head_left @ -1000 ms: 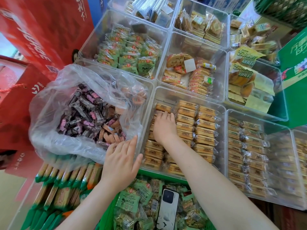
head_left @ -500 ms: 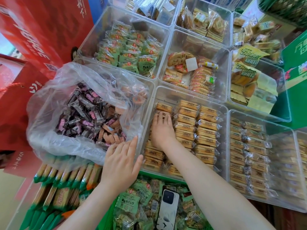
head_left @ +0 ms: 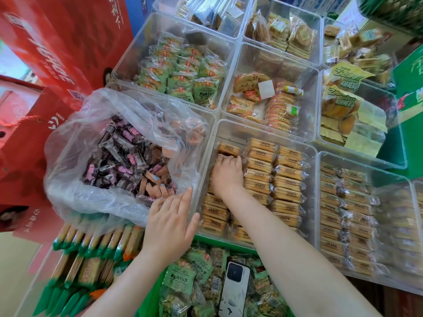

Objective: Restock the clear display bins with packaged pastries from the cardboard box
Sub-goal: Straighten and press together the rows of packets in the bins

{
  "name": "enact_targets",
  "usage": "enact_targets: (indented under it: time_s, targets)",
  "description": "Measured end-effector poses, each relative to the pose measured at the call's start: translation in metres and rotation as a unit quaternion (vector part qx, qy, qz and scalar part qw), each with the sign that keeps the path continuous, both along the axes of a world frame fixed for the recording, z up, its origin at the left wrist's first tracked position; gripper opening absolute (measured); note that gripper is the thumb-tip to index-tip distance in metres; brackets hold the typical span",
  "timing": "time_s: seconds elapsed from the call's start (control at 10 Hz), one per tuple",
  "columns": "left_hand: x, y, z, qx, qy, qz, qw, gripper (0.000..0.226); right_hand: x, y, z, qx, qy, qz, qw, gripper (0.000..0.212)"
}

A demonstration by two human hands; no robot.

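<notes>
A right hand [head_left: 226,173] curls its fingers onto golden pastries in crinkly clear wrappers [head_left: 261,170] rowed inside a clear plastic display bin [head_left: 233,128], the left hand [head_left: 170,221] spread flat beside; light, crushable packets, probably best pinched edgewise.

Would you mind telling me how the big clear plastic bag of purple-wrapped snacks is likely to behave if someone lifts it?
The clear plastic bag looks thin and crumpled, so it would probably sag and change shape. It is heaped with small purple-wrapped snacks, so it is likely fairly heavy. Its mouth gapes open, so contents might spill if tilted.
</notes>
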State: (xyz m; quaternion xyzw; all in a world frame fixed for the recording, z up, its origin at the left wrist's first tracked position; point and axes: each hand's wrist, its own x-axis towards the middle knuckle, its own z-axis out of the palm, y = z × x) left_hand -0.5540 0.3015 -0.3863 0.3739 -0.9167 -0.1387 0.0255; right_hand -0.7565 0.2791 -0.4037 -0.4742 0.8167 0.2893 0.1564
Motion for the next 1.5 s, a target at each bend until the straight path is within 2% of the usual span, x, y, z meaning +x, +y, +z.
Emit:
enact_targets:
  time_s: [0.1,0.2,0.4,0.8,0.9,1.0,1.1,1.2,1.3,1.5]
  targets:
    - [0.000,0.000,0.000,-0.006,0.004,-0.001,1.000,0.062,-0.005,-0.002,0.003,-0.060,-0.026,-0.021,0.998,0.060]
    - [-0.001,0.000,0.000,-0.009,0.002,-0.003,1.000,0.062,-0.013,-0.010,0.005,-0.075,-0.053,-0.043,0.995,0.046]
    - [0.000,0.000,-0.001,-0.018,0.014,-0.005,1.000,0.061,-0.021,-0.018,-0.001,-0.148,-0.073,-0.077,0.983,0.040]
    - [-0.001,0.001,-0.003,-0.032,0.024,-0.002,0.999,0.061,-0.026,-0.012,-0.001,-0.160,-0.152,-0.091,0.971,0.052]
    - [-0.001,0.001,-0.004,-0.029,0.031,0.002,0.999,0.060,-0.024,-0.009,-0.002,-0.197,-0.184,-0.121,0.955,0.049]
    - [-0.001,0.001,-0.004,-0.024,0.030,0.003,0.999,0.061,-0.015,-0.004,-0.006,-0.195,-0.188,-0.128,0.954,0.046]
    - [-0.001,0.001,-0.003,-0.018,0.028,0.004,0.999,0.061,-0.006,0.006,-0.006,-0.177,-0.181,-0.121,0.960,0.068]
    - [-0.001,0.001,-0.003,-0.018,0.029,0.005,0.999,0.060,-0.002,0.015,-0.005,-0.168,-0.168,-0.097,0.966,0.073]
    - [-0.001,0.001,-0.002,-0.022,0.031,0.004,0.999,0.060,-0.003,0.018,-0.007,-0.150,-0.143,-0.073,0.976,0.072]
    - [-0.001,0.001,-0.002,-0.025,0.023,0.003,0.999,0.061,0.003,0.012,-0.006,-0.129,-0.152,-0.109,0.974,0.079]
